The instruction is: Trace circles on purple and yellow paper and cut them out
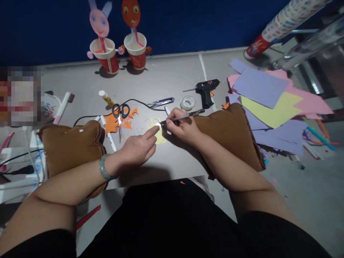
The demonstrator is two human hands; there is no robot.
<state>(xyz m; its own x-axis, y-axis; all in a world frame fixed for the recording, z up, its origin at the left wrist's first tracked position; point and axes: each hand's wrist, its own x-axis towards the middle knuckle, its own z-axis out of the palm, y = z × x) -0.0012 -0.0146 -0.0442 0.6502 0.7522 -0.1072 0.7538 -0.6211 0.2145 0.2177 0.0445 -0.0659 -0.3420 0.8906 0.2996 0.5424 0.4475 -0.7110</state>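
Note:
My right hand is closed around a pen, its tip pointing left at a tiny white piece. The index finger of my left hand stretches out and presses on that white piece, while the other fingers bend loosely. Under both fingertips lies a small yellow paper piece, partly covered by my left hand. Left of it, black-handled scissors rest on orange paper scraps. A marker lies beside my left hand.
Brown cushions support both forearms. Behind are a glue stick, purple snips, a tape roll and a black glue gun. Two paper-cup figures stand at the back. Coloured paper piles up on the right.

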